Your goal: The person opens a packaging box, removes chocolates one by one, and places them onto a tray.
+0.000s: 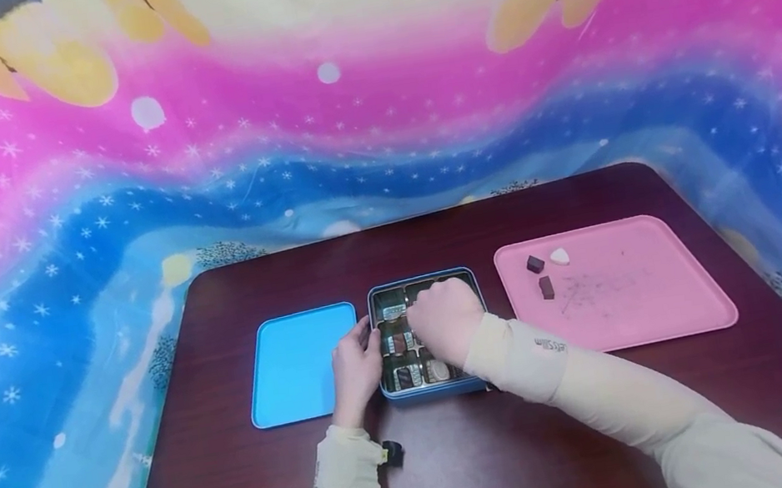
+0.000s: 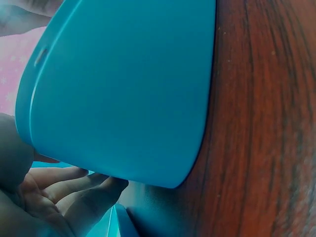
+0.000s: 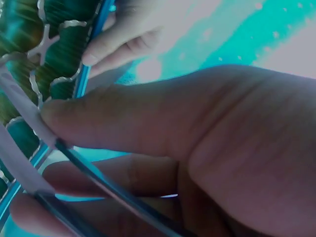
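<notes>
In the head view my left hand (image 1: 358, 365) rests against the left side of a blue square tin (image 1: 431, 390). Its thumb lies at the rim and its fairly straight fingers touch the outer wall (image 2: 123, 98). My right hand (image 1: 450, 318) is over the tin's right half and hides part of it. The right wrist view shows this hand pinching a pair of tongs (image 3: 94, 170) with metal arms and whitish tips, the tips apart over the compartments. Chocolates sit in several compartments, among them a dark one (image 1: 404, 378) and a pale round one (image 1: 438, 369).
A pink tray (image 1: 643, 307) lies to the right, bearing two dark chocolates (image 1: 546, 287) and a white piece (image 1: 560, 257) near its left end. On the left is a flat blue lid (image 1: 299, 367). The dark wooden table (image 1: 469, 460) ends before a patterned cloth (image 1: 350, 174).
</notes>
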The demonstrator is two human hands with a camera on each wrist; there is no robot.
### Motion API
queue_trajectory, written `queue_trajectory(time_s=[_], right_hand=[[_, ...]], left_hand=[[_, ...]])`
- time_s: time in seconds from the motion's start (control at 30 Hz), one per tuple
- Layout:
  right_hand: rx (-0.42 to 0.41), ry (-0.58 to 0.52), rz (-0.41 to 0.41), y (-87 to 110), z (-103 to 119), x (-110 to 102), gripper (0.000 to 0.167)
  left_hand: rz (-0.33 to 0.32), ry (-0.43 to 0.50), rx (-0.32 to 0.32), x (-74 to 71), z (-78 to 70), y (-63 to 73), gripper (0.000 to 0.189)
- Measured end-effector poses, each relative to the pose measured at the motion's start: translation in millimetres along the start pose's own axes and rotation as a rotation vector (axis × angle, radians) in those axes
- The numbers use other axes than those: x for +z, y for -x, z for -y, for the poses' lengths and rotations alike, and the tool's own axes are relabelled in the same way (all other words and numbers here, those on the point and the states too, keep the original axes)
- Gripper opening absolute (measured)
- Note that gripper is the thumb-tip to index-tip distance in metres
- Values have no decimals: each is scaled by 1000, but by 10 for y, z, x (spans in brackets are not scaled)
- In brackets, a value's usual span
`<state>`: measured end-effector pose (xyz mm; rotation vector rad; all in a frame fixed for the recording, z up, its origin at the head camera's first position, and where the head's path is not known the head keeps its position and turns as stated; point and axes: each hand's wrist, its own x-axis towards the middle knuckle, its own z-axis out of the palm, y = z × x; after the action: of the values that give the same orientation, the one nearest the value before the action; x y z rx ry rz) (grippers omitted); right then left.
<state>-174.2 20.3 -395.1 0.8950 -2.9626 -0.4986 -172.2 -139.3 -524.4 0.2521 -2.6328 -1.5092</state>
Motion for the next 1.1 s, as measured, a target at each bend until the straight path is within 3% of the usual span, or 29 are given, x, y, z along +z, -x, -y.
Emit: queue_trajectory(time_s=[0.23,0.5,0.63,0.87,1.1], right_hand=[[-26,-87,-54,68,-213,-49,25],[20,-143,-47,112,-413,-100,7],[24,-162,-71,178,-492,-114,9],[63,-233,-145,335,-632,-162,29],[130,-258,-224,483,-749,-193,30]], left_hand=[[-6,-7,9,-10,-26,-10,43],[-17,-20,22,-22,-42,-66,43],[-11,-18,22,-23,-42,-59,43],[-7,-19,15,-17,-28,-29,43],[-5,-13,15,0,-6,3,43]])
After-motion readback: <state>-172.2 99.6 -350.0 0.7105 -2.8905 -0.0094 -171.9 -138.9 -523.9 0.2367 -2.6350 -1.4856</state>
